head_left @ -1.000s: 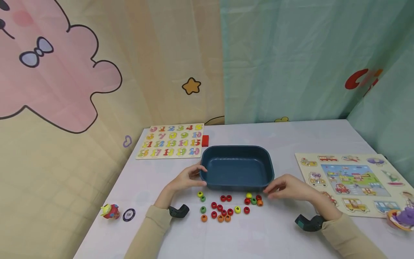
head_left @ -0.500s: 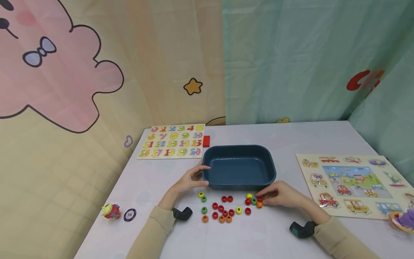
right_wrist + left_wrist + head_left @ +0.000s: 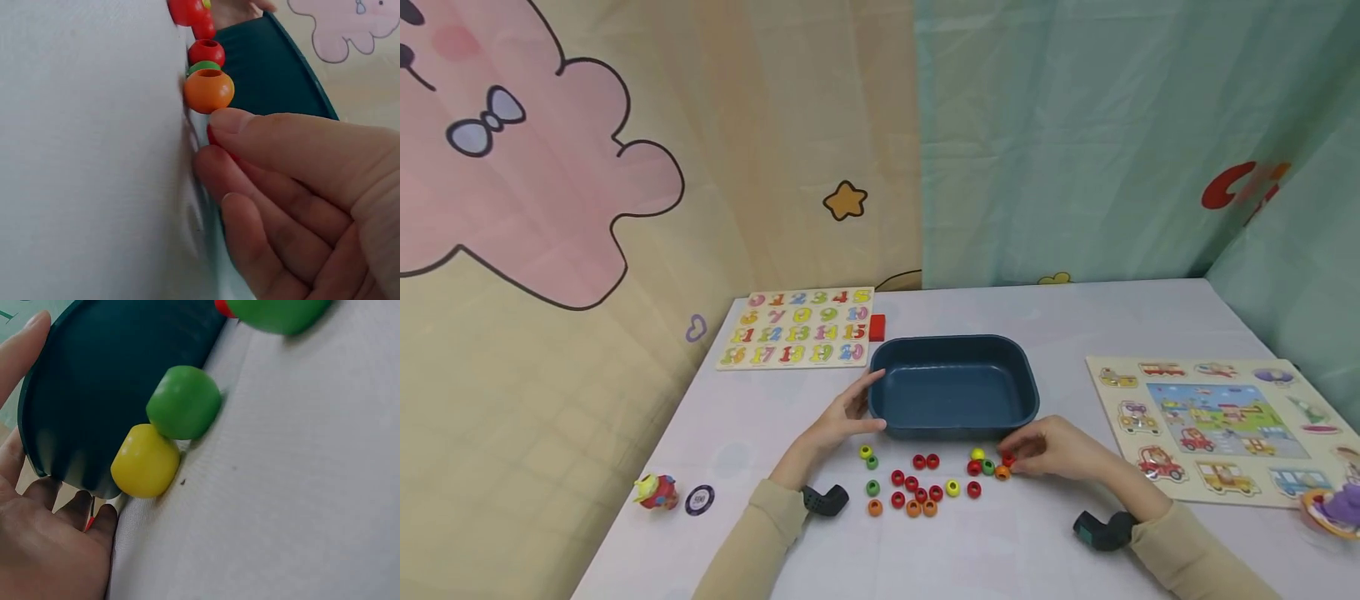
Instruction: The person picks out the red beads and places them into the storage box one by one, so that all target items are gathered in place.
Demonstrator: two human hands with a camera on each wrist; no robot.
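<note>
A dark blue plastic tray (image 3: 955, 400) stands at mid-table. My left hand (image 3: 831, 423) holds its left end, thumb at the near corner and fingers along the side; the left wrist view shows the fingers (image 3: 44, 490) curled against the outer wall. Beyond the tray's near right corner, my right hand (image 3: 1052, 448) pinches a red bead (image 3: 214, 136) between thumb and index finger, mostly covered by them. Close beside the fingertips are an orange bead (image 3: 1002, 472), a green bead (image 3: 988, 467) and a yellow bead (image 3: 977, 454).
More red, yellow, green and orange beads (image 3: 912, 483) lie scattered before the tray. A number puzzle board (image 3: 797, 329) and red block (image 3: 877, 327) are behind left. On the right are a vehicle puzzle (image 3: 1225, 421) and purple toy (image 3: 1341, 504); far left, a figurine (image 3: 657, 492) and chip (image 3: 700, 500).
My right hand has moved left from the tray's corner to the bead cluster and pinched a red bead, which has shifted slightly right. My left index finger has slid farther up the tray's side.
</note>
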